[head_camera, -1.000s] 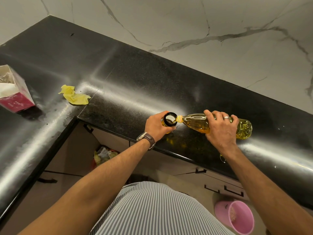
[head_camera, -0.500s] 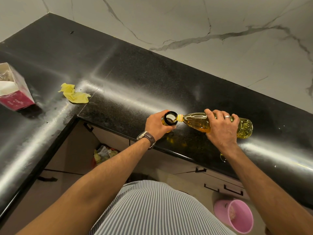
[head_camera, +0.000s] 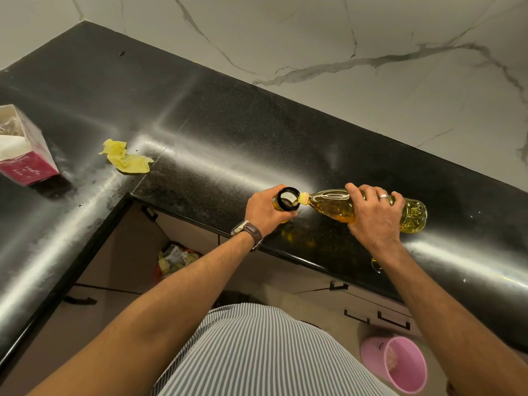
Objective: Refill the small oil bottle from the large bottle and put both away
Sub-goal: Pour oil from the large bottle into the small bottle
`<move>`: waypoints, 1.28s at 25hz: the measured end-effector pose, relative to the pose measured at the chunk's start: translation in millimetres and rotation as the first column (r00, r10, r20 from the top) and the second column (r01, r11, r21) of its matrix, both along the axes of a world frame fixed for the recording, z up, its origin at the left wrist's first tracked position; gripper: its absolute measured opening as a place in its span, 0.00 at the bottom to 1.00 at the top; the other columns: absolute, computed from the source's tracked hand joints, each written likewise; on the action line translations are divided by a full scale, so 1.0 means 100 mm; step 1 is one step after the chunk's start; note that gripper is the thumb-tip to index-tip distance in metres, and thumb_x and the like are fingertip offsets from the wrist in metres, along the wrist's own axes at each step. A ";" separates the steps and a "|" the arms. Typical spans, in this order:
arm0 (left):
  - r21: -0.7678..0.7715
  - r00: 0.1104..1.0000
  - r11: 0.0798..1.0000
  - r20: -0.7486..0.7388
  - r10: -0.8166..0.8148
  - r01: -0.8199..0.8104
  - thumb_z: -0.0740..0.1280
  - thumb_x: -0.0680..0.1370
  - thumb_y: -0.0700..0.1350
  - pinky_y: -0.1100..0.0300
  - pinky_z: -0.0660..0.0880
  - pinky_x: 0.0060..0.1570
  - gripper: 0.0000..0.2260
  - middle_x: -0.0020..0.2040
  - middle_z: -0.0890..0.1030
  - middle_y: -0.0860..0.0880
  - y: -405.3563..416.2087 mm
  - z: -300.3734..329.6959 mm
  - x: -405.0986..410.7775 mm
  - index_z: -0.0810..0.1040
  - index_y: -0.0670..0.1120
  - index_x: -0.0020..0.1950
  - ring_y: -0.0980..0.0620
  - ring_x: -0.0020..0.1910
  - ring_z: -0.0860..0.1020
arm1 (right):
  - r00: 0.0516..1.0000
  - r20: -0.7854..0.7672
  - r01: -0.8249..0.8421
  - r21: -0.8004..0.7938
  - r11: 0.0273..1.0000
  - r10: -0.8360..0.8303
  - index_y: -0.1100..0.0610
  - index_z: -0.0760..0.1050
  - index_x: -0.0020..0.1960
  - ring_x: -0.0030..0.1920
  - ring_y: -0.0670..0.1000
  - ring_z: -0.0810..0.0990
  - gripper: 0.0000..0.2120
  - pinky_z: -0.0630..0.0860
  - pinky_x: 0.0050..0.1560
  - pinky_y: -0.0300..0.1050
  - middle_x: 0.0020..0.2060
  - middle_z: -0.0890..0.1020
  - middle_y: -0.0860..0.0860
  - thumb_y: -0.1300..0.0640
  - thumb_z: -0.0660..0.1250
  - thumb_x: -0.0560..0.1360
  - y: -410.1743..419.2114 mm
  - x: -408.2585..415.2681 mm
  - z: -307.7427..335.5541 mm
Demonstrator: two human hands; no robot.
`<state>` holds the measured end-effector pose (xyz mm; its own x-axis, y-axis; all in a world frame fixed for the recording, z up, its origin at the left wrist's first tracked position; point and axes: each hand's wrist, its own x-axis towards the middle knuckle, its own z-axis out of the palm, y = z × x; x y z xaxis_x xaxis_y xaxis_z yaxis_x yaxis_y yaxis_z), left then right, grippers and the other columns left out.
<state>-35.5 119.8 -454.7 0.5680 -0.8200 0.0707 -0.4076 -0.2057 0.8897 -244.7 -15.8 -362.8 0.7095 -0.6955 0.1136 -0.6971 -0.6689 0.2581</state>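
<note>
The small oil bottle [head_camera: 288,199] stands upright on the black countertop [head_camera: 217,144] near its front edge; its black-rimmed mouth faces up and is uncapped. My left hand [head_camera: 264,208] wraps around its body. The large clear bottle [head_camera: 331,202] of yellow oil lies nearly level, held around its middle by my right hand [head_camera: 374,214]. Its yellow-collared neck rests at the small bottle's rim on the right side. The large bottle is partly full. No caps are visible.
A crumpled yellow wrapper [head_camera: 125,160] and an open pink-and-white carton [head_camera: 23,155] lie on the left counter wing. Below the counter are drawers with black handles [head_camera: 393,321], a pink bucket [head_camera: 398,367] on the floor, and a bin with rubbish [head_camera: 175,260].
The hands and both bottles hold nearly the same pose; the large bottle stays tipped at the small bottle's mouth. Only the view shifts slightly.
</note>
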 end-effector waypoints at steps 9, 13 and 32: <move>-0.004 1.000 1.000 0.003 0.000 0.000 0.83 0.68 0.51 0.52 0.82 0.60 0.26 0.56 0.86 0.54 -0.01 -0.03 0.00 0.82 0.51 0.64 0.55 0.57 0.83 | 1.000 -0.003 0.000 -0.008 1.000 0.000 0.51 0.69 0.75 0.65 0.64 0.80 0.43 0.71 0.66 0.71 0.64 0.81 0.58 0.53 0.85 0.65 0.00 -0.01 0.00; -0.010 1.000 1.000 0.014 -0.002 0.002 0.83 0.68 0.51 0.52 0.81 0.60 0.26 0.56 0.86 0.54 -0.01 -0.04 0.00 0.82 0.52 0.64 0.55 0.57 0.82 | 1.000 0.000 -0.003 -0.008 1.000 0.003 0.52 0.70 0.75 0.65 0.64 0.80 0.41 0.71 0.66 0.71 0.64 0.81 0.59 0.54 0.84 0.66 0.01 0.01 0.01; -0.005 1.000 1.000 0.025 -0.010 0.010 0.83 0.69 0.52 0.50 0.82 0.61 0.27 0.57 0.86 0.52 -0.02 -0.05 0.01 0.81 0.50 0.65 0.53 0.59 0.82 | 1.000 0.001 -0.002 -0.005 1.000 0.002 0.50 0.68 0.75 0.64 0.64 0.81 0.42 0.71 0.66 0.71 0.63 0.81 0.58 0.54 0.84 0.66 0.01 -0.01 0.01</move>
<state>-34.9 117.5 -460.0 0.5581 -0.8250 0.0891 -0.4317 -0.1970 0.8802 -245.2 -14.5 -362.1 0.7109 -0.6933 0.1179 -0.6959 -0.6692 0.2607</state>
